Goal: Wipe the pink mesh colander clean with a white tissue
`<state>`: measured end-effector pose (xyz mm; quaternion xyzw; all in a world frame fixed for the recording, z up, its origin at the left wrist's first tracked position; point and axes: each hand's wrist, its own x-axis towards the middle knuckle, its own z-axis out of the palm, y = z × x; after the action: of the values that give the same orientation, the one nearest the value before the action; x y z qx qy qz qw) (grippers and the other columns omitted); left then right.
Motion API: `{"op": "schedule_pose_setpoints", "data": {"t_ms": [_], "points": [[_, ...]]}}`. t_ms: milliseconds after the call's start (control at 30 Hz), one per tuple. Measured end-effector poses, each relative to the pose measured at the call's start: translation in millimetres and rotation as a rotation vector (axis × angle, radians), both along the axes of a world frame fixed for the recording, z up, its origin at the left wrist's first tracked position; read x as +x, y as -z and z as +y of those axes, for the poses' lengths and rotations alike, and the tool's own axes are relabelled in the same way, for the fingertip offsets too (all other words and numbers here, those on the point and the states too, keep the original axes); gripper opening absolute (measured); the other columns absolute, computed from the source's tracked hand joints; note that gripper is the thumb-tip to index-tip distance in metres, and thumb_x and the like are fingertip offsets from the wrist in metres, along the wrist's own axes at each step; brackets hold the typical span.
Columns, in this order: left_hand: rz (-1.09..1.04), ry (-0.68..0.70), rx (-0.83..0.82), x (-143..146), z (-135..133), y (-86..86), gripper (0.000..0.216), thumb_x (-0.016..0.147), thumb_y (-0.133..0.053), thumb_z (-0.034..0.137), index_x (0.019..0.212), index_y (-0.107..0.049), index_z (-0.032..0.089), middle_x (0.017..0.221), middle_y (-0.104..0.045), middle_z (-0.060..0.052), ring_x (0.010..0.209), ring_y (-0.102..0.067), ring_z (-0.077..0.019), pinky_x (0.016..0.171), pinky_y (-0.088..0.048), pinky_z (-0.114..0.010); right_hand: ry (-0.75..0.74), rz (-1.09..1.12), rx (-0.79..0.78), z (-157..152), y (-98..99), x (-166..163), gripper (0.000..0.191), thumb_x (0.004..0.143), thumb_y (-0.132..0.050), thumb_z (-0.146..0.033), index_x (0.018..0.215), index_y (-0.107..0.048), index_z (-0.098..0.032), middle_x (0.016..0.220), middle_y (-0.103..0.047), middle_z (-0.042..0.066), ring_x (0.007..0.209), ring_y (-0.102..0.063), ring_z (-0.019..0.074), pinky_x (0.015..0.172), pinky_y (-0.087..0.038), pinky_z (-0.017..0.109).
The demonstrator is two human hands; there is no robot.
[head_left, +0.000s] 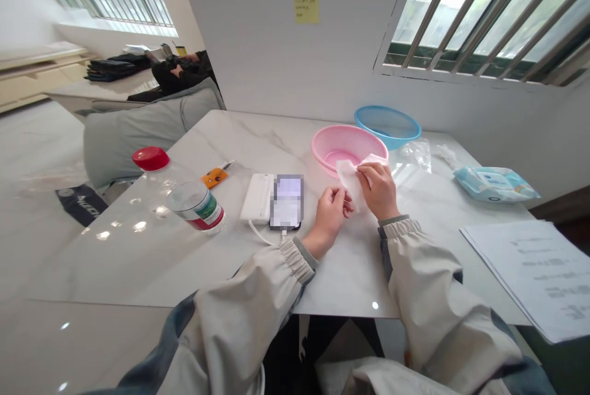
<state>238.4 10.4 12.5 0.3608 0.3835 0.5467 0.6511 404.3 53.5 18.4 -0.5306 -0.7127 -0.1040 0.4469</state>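
Observation:
A thin white wipe (351,179) is stretched between my two hands, just in front of the pink plastic basket (322,158). My right hand (378,189) pinches the upper part of the wipe between thumb and fingers. Lower and to the left, my left hand (330,214) has its fingers curled closed at the wipe's lower edge. Part of the wipe stands up against the near rim of the basket. To the left of my left hand lies a phone (286,201), plugged into a cable, beside a white power bank (257,198).
Behind the pink basket is a blue basket (387,126), with clear plastic wrap (417,154) near it. A wipes pack (495,184) and papers (530,272) lie right. Left are a red-capped bottle (198,207) and an orange tag (214,178). Another person (182,69) sits beyond.

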Motion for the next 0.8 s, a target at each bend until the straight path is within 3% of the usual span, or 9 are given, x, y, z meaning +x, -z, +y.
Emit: {"op": "schedule_pose_setpoints", "data": {"t_ms": [133,267,367,533,667,800], "points": [[0.022,-0.047,0.042,-1,-2,-1.0,0.022,0.098,-0.064,0.033,0.085,-0.054,0.019,0.070,-0.055,0.005,0.055,-0.050,-0.0063,0.056,-0.040,-0.021,-0.006,-0.160,-0.059,6,8.2,-1,0.025,0.104,-0.062,-0.041,0.115,-0.076,-0.023,0.109,-0.079,0.007,0.108,-0.063,0.0300,0.112,-0.045,0.049],[0.057,0.085,0.091,0,-5,-0.1,0.032,0.099,-0.063,0.045,0.082,-0.058,0.018,0.069,-0.056,0.003,0.055,-0.051,-0.0085,0.055,-0.041,-0.024,0.047,-0.235,-0.090,3,5.8,-3,0.014,0.101,-0.066,-0.033,0.102,-0.077,-0.024,0.095,-0.077,0.005,0.094,-0.061,0.0271,0.091,-0.045,0.041],[0.112,0.142,0.113,2,-4,4.8,0.033,0.097,-0.068,0.048,0.090,-0.066,0.015,0.084,-0.067,-0.005,0.073,-0.064,-0.0147,0.067,-0.052,-0.028,-0.003,-0.244,-0.090,-3,1.5,-11,0.012,0.100,-0.065,-0.026,0.093,-0.075,-0.023,0.089,-0.075,0.004,0.088,-0.061,0.0234,0.082,-0.043,0.036],[0.019,-0.006,0.063,5,3,13.1,0.034,0.092,-0.080,0.041,0.110,-0.063,0.017,0.113,-0.073,-0.011,0.108,-0.071,-0.0221,0.101,-0.058,-0.039,-0.060,-0.257,-0.104,-18,-3.2,-28,0.013,0.095,-0.065,-0.016,0.098,-0.075,-0.023,0.093,-0.074,0.004,0.088,-0.063,0.0210,0.072,-0.042,0.033],[-0.035,-0.093,-0.059,4,5,13.0,0.042,0.090,-0.081,0.029,0.120,-0.054,0.019,0.113,-0.074,-0.012,0.106,-0.073,-0.0219,0.101,-0.058,-0.040,-0.088,-0.283,-0.147,-28,-1.4,-41,0.019,0.095,-0.064,-0.014,0.108,-0.077,-0.022,0.099,-0.076,0.006,0.093,-0.066,0.0227,0.075,-0.047,0.033],[-0.013,-0.180,-0.099,2,7,14.3,0.036,0.088,-0.076,0.017,0.113,-0.050,0.020,0.103,-0.071,-0.007,0.094,-0.072,-0.0203,0.093,-0.057,-0.039,-0.223,-0.259,-0.224,-32,1.8,-54,0.034,0.094,-0.063,-0.013,0.125,-0.075,-0.022,0.116,-0.078,0.007,0.103,-0.070,0.0227,0.085,-0.054,0.034]]}}
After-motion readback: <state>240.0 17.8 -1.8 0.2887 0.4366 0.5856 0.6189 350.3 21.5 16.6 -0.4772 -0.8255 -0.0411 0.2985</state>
